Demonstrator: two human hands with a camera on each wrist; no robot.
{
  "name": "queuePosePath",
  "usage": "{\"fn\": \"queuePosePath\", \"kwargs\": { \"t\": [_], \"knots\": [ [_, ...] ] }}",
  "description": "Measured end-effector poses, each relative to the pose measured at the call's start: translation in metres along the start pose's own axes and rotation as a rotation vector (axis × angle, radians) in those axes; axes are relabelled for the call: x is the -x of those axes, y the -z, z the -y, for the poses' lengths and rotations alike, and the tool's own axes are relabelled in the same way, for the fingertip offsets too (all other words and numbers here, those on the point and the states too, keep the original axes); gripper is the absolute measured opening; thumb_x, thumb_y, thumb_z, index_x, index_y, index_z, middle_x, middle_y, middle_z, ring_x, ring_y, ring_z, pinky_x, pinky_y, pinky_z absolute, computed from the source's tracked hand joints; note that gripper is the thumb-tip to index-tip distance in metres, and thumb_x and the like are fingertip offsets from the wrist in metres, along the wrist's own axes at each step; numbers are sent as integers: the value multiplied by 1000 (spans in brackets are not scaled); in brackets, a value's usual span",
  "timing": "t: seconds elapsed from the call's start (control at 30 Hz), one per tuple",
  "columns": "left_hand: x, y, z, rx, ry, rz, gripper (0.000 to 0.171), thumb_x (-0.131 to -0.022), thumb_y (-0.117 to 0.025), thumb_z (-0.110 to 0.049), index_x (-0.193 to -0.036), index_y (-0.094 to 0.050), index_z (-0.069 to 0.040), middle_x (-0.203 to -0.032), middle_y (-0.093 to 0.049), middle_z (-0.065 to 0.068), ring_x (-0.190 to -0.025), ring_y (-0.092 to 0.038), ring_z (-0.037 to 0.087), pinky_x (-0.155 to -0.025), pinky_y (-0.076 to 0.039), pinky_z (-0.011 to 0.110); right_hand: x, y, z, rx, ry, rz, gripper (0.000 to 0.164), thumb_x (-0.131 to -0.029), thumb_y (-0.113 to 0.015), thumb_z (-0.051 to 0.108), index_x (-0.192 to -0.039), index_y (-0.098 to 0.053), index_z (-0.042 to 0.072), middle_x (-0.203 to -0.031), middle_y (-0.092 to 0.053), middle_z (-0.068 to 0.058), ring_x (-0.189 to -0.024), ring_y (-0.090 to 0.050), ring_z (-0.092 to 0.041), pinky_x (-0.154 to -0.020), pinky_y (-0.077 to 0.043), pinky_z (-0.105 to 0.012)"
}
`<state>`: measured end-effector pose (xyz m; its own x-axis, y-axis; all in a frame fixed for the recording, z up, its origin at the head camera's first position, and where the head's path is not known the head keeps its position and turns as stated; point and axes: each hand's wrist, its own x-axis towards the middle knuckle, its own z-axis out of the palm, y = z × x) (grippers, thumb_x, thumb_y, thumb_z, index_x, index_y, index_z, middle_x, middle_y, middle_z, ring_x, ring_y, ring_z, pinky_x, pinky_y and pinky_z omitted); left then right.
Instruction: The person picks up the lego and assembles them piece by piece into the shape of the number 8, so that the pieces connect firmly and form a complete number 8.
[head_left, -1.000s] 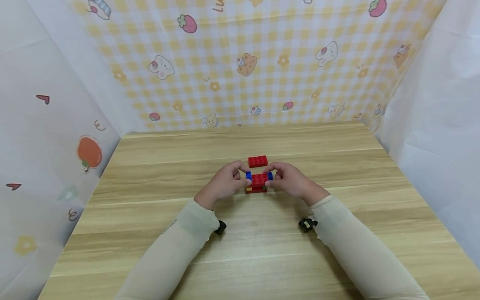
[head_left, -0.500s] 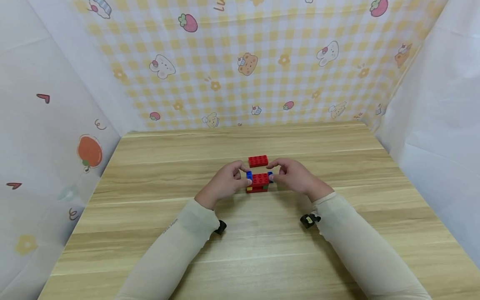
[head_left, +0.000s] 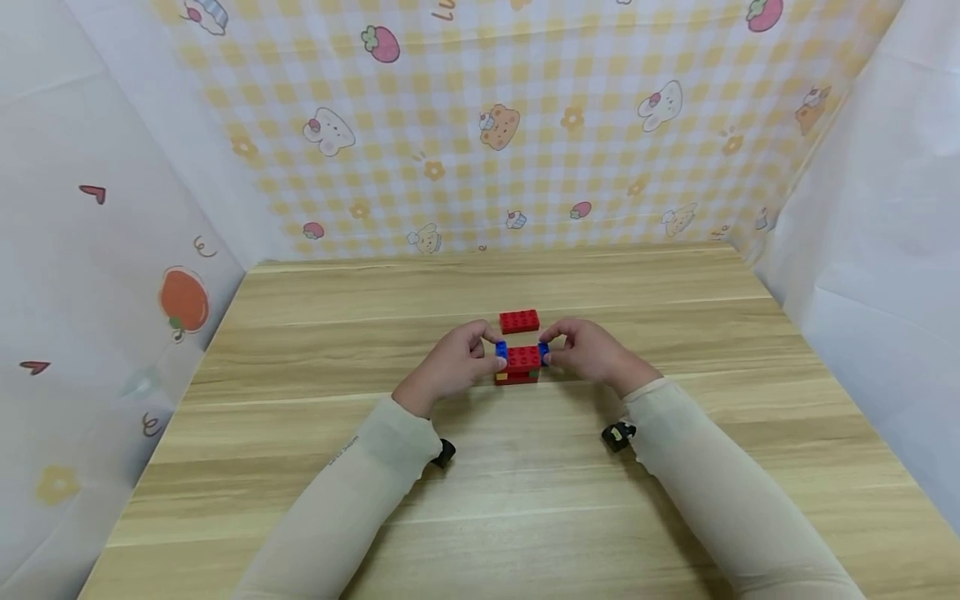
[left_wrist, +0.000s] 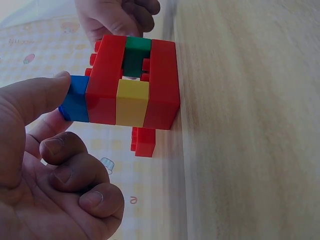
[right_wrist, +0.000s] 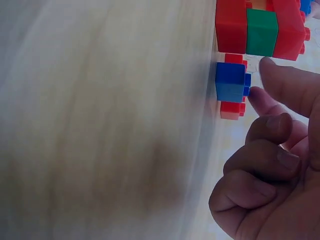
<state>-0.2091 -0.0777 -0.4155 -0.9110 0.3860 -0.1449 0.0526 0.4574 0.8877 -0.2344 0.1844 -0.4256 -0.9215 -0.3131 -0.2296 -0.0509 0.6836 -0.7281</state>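
Note:
In the head view a small stack stands mid-table. A red eight-stud brick [head_left: 522,357] forms its top, a yellow brick [left_wrist: 132,102] and a green brick [left_wrist: 137,56] the middle, another red brick [left_wrist: 164,82] the base. My left hand [head_left: 455,362] pinches a blue brick [left_wrist: 77,98] on the top red brick's left end, thumb in front and index finger behind. Right of the stack a second blue brick [right_wrist: 230,82] sits on the table. Just above it is my right hand [head_left: 592,354], thumb and index finger parted, other fingers curled; the right wrist view shows no grip on it.
A loose red brick [head_left: 519,322] lies behind the stack on the wooden table [head_left: 517,500]. A yellow checked cloth [head_left: 450,125] hangs beyond the table's back edge, with pale cloth at both sides. Each wrist carries a small black device [head_left: 619,436].
My right hand has left the top red brick's right end and shifted right to above the second blue brick. My left hand has kept its pinch. The head view has shifted slightly.

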Motion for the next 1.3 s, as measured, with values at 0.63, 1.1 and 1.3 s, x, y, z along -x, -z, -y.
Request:
{"fn": "queuePosePath", "kwargs": {
  "t": [0.63, 1.1, 1.3],
  "knots": [
    [0, 1, -3, -3, 20, 6, 26, -99, -76, -20, -123, -66, -17, -67, -42, -1, -55, -38, 17, -54, -33, 30, -7, 1, 5, 100, -69, 4, 32, -95, -78, 15, -126, -71, 13, -83, -58, -7, -72, -54, -21, -63, -46, -32],
    [-1, 0, -2, 0, 23, 3, 24, -99, -76, -19, -121, -66, -16, -66, -42, -1, -54, -38, 17, -54, -33, 30, -8, -1, 6, 123, -68, 13, 29, -95, -79, 13, -122, -71, 12, -91, -59, -7, -81, -53, -22, -69, -44, -34],
    [0, 1, -2, -7, 20, 3, 24, -99, -76, -20, -121, -66, -16, -66, -42, -1, -55, -38, 17, -54, -33, 30, -7, -2, 8, 126, -67, 15, 26, -95, -78, 12, -120, -71, 12, -90, -59, -7, -81, -53, -22, -70, -44, -33]
  ]
}}
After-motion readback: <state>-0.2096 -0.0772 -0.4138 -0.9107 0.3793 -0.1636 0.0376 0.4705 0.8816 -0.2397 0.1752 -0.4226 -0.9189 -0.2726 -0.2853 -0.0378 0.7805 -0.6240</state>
